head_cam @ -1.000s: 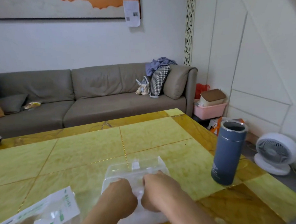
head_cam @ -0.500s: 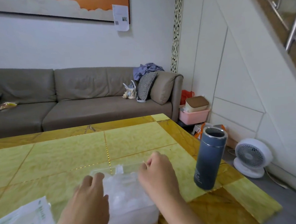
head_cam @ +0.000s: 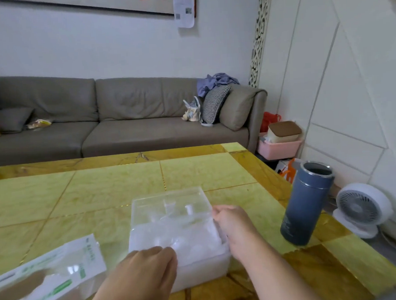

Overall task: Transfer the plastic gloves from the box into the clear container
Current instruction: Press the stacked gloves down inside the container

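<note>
The clear container [head_cam: 170, 208] stands on the yellow table [head_cam: 116, 189] in front of me, with its transparent lid raised at the far side. A white mass of plastic gloves [head_cam: 193, 243] fills it to the rim. My left hand [head_cam: 142, 273] rests palm down on the near left corner of the gloves. At the right rim, my right hand [head_cam: 234, 226] has its fingers curled against the edge of the gloves. The white and green glove box [head_cam: 47, 277] lies on its side at the near left, its cut-out window facing up.
A dark blue flask [head_cam: 305, 203] without a cap stands on the table to the right of the container. A white fan [head_cam: 361, 209] sits on the floor beyond the table's right edge. A grey sofa [head_cam: 121, 122] runs along the far wall.
My hands have spread from the middle of the container to its near left corner and right rim. The lid now stands up at the back. The view shifted.
</note>
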The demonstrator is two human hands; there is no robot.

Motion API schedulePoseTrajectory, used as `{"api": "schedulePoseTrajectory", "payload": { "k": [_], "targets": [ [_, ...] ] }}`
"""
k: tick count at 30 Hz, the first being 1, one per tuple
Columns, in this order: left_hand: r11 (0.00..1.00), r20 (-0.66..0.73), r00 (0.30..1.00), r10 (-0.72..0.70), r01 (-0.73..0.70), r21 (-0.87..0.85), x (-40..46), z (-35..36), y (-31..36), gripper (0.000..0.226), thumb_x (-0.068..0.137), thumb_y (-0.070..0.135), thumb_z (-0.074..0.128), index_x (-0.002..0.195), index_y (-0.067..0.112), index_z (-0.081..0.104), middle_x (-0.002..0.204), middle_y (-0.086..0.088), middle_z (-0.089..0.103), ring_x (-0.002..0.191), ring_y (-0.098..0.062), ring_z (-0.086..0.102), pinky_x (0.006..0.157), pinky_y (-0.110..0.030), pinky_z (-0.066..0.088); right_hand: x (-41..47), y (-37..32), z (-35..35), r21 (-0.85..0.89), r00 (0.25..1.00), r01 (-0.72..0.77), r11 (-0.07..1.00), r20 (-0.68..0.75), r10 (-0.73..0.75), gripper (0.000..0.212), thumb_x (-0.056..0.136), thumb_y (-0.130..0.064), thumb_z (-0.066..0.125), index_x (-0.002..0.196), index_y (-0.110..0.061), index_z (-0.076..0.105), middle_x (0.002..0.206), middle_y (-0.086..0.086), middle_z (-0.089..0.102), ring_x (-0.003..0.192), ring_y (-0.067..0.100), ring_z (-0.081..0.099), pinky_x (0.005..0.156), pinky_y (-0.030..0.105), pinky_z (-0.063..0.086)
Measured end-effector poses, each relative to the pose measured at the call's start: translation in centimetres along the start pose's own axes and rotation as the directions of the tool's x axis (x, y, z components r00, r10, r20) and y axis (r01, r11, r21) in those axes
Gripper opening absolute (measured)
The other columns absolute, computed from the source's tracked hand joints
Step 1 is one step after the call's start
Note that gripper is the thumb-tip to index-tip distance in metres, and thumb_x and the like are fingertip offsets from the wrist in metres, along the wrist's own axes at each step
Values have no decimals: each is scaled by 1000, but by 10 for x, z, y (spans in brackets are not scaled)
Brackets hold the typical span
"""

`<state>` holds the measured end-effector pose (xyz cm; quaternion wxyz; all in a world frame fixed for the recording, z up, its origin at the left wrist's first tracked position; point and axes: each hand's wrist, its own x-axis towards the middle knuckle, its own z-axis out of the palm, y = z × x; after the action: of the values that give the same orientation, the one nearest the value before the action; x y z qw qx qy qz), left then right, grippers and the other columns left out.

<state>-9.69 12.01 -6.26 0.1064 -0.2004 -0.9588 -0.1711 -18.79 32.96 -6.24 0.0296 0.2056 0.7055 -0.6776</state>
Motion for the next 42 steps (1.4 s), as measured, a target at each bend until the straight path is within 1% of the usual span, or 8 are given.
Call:
{"api": "schedulePoseTrajectory", "payload": {
  "k": [9, 16, 19, 25, 31, 36, 39, 42],
  "targets": [
    [997, -53, 996, -78, 78, 1, -14, -9, 6, 34, 108, 43, 21, 89, 25, 43, 83, 5, 55, 86, -15, 53, 72, -29, 35, -6, 3, -6, 200, 985, 102, 974, 116, -127, 57, 93, 20, 42, 113, -18, 80, 117, -4, 79, 109, 25, 74, 96, 47, 57],
    [999, -89, 996, -30, 32, 13, -26, 8, -15, 26, 106, 40, 24, 92, 37, 46, 80, 20, 54, 85, -4, 53, 89, -18, 32, -21, -5, -17, 159, 971, 109, 981, 196, -140, 36, 103, -40, 54, 112, -18, 81, 111, 5, 80, 99, 29, 67, 91, 46, 50],
    [994, -211, 975, -65, 45, -100, -33, 14, -27, 27, 104, 43, 38, 108, 40, 64, 100, 28, 63, 102, 5, 55, 91, -19, 41, -31, -5, -19, 37, 934, 176, 984, 310, -178, 23, 97, -32, 65, 115, -26, 79, 113, 0, 79, 112, 26, 68, 94, 43, 49],
    [934, -444, 845, -298, 161, -320, -59, 5, -23, 35, 77, 3, 84, 98, 31, 79, 111, 32, 68, 114, 21, 54, 92, 4, 36, -43, -2, -19, -73, 916, 261, 963, 335, -223, 34, 95, -16, 64, 121, -35, 75, 114, -16, 77, 117, 9, 67, 101, 42, 52],
    [856, -458, 750, -477, 278, -437, -81, 6, -25, 43, 73, -4, 85, 90, 35, 80, 106, 28, 73, 108, 19, 59, 88, 3, 41, -51, 4, -11, -140, 904, 329, 934, 332, -268, 42, 92, -26, 68, 130, -42, 70, 132, -23, 67, 124, 0, 61, 104, 34, 52],
    [647, -439, 520, -733, 335, -685, -82, -1, -23, 24, 83, 7, 78, 86, 30, 72, 96, 11, 75, 89, 5, 68, 71, 6, 40, -59, 5, -7, -246, 903, 374, 894, 316, -291, 45, 101, -21, 51, 132, -51, 65, 135, -7, 68, 123, 16, 63, 108, 37, 50],
    [626, -332, 616, -714, 349, -698, -68, -10, -25, 23, 91, 34, 72, 113, 34, 66, 118, 13, 66, 100, 1, 66, 74, -11, 50, -64, 5, -4, -316, 876, 440, 840, 358, -324, 48, 110, -19, 38, 140, -49, 60, 113, -6, 72, 113, 34, 60, 101, 29, 49],
    [661, -193, 742, -642, 407, -631, -55, -14, -25, 43, 95, 51, 59, 137, 47, 54, 139, 18, 51, 115, 3, 54, 93, -28, 48, -69, 9, 6, -417, 840, 538, 732, 339, -424, 50, 112, -12, 34, 142, -41, 61, 128, -26, 60, 125, 0, 57, 109, 16, 41]
  ]
}}
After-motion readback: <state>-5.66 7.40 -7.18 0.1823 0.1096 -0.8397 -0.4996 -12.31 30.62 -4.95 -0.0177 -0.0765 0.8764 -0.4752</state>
